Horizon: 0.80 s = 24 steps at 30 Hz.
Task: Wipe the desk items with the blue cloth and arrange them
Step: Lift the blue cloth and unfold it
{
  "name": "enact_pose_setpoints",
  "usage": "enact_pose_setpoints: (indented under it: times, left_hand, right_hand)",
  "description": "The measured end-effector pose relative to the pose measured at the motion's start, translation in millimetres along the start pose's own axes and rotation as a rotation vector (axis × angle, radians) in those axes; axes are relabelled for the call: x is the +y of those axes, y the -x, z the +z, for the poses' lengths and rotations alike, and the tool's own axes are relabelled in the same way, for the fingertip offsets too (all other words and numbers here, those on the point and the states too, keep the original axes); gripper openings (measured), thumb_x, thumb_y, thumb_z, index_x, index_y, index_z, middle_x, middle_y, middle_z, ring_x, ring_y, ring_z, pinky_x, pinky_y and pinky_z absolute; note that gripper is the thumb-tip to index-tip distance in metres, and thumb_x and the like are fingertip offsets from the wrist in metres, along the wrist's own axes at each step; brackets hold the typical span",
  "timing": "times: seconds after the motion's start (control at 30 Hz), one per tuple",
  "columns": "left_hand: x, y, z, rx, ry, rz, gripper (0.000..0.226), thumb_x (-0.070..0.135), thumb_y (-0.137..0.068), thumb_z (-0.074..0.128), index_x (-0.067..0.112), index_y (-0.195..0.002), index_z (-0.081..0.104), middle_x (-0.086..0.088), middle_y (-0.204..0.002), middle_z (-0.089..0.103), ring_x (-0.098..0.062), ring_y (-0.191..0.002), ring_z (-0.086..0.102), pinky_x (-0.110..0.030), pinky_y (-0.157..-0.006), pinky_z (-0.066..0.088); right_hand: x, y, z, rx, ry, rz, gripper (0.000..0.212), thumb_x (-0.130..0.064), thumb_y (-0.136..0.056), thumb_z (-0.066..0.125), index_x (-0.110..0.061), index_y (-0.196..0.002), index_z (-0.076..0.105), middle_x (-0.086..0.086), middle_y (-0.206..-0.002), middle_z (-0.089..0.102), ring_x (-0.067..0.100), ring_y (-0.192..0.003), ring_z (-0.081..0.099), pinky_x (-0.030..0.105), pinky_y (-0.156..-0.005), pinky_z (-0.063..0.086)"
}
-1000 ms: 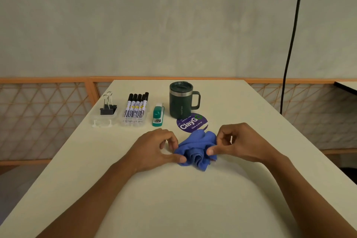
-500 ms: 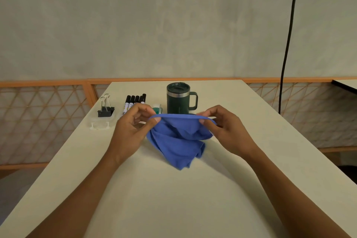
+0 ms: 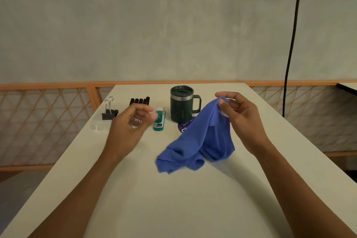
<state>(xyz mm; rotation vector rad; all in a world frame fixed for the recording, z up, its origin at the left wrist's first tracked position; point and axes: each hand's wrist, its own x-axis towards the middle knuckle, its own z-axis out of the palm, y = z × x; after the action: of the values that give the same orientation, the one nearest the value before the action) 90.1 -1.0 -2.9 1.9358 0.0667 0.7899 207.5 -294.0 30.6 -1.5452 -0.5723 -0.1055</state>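
One grip remains: right hand (image 3: 241,120) pinches blue cloth (image 3: 199,145); left hand (image 3: 129,127) released it, fingers loose.

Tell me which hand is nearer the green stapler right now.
Left. The left hand hovers just left of the green stapler, nearly touching it; the right hand is off to its right, past the mug, pinching the blue cloth.

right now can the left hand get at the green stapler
Probably yes: the left hand is empty, its fingertips right beside the green stapler with nothing between; the blue cloth hangs from the right hand, clear of it.
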Motion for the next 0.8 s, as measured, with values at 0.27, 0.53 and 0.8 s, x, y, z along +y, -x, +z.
enact_pose_setpoints:
  times: [0.27, 0.53, 0.8]
  left_hand:
    - [22, 32, 70, -0.189, -0.052, 0.165, 0.059, 0.052, -0.073, 0.097, 0.033, -0.117, 0.061, 0.013, -0.113, 0.068, -0.019, -0.098, 0.068, -0.027, -0.075, 0.056]
    - [14, 17, 60, 0.011, -0.030, 0.092, 0.007, 0.026, -0.099, 0.079, 0.025, -0.102, 0.073, 0.013, -0.096, 0.077, -0.014, -0.092, 0.073, -0.035, -0.081, 0.060]
    - [8, -8, 18, 0.263, 0.270, -0.055, 0.006, 0.016, -0.105, 0.069, 0.018, -0.105, 0.064, 0.006, -0.098, 0.078, -0.014, -0.096, 0.076, -0.031, -0.080, 0.064]
  right_hand:
    - [-4, 3, 24, -0.052, 0.046, 0.133, 0.037, -0.042, -0.090, 0.082, -0.017, -0.113, 0.068, 0.002, -0.091, 0.083, 0.023, -0.090, 0.080, 0.053, -0.090, 0.064]
    - [7, 2, 15, -0.229, 0.069, 0.156, 0.060, -0.039, -0.071, 0.098, -0.026, -0.122, 0.068, -0.001, -0.103, 0.081, 0.017, -0.097, 0.077, 0.034, -0.091, 0.063]
    - [37, -3, -14, -0.401, 0.768, 0.110, 0.010, -0.043, -0.095, 0.078, -0.033, -0.096, 0.075, -0.018, -0.096, 0.075, 0.006, -0.094, 0.068, 0.027, -0.082, 0.056]
